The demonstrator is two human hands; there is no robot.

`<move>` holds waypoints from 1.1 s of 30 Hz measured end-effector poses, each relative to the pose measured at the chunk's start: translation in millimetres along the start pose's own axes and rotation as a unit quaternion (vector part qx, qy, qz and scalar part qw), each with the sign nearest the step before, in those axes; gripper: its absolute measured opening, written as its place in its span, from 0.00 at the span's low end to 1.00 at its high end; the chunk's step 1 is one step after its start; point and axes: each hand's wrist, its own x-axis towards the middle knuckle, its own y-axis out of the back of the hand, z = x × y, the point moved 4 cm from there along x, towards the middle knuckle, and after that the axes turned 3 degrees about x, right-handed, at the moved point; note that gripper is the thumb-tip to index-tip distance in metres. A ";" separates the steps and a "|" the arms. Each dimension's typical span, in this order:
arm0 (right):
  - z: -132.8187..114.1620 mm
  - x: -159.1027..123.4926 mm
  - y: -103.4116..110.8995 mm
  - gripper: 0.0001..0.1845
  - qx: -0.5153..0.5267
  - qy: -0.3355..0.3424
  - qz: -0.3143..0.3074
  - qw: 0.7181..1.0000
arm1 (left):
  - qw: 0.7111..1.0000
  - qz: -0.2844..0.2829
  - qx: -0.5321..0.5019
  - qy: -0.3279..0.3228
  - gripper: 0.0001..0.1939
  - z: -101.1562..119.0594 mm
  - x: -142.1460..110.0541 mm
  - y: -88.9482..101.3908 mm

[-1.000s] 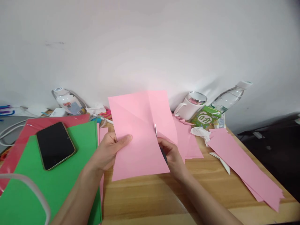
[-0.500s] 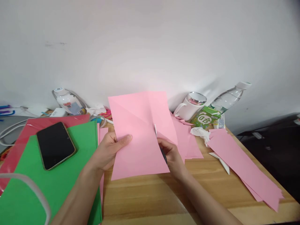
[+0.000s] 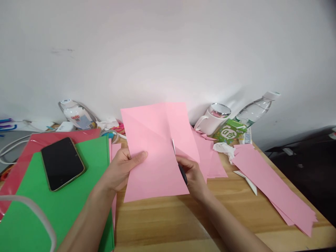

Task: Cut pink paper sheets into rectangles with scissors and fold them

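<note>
My left hand (image 3: 122,168) pinches the left edge of a pink paper sheet (image 3: 151,154) and holds it up above the wooden table (image 3: 162,224). My right hand (image 3: 193,175) is closed round a pair of scissors (image 3: 180,164) with dark handles. The scissors' blade tip sticks up through a cut that runs from the sheet's bottom edge to about its middle. The strip to the right of the cut bends away from the rest.
A black phone (image 3: 61,162) lies on green paper (image 3: 65,206) over red paper (image 3: 31,147) at left. Pink offcuts (image 3: 273,185) lie at right. Along the wall stand a white mug (image 3: 214,119), a green carton (image 3: 229,131), a water bottle (image 3: 253,110) and a small bottle (image 3: 76,113).
Hardly anything has moved; the sheet's lower edge has shifted slightly left and down, and both hands keep their grip.
</note>
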 end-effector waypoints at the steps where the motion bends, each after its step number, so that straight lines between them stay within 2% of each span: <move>1: 0.4 -0.2 -0.1 0.17 0.000 -0.002 0.000 1.000 | 1.000 0.000 0.000 0.001 0.09 -0.4 0.0 0.5; 18: 1.4 -1.7 1.6 0.12 -0.019 -0.029 0.016 0.999 | 1.000 -0.011 -0.006 -0.002 0.08 0.5 -0.5 -1.3; 26: 3.4 -3.7 3.4 0.08 -0.046 -0.019 0.008 0.999 | 1.000 -0.014 -0.011 -0.001 0.07 0.2 -0.8 0.3; 33: 4.7 -4.0 2.6 0.11 -0.040 -0.021 0.002 0.999 | 1.000 -0.026 -0.012 -0.010 0.08 -5.5 0.6 2.4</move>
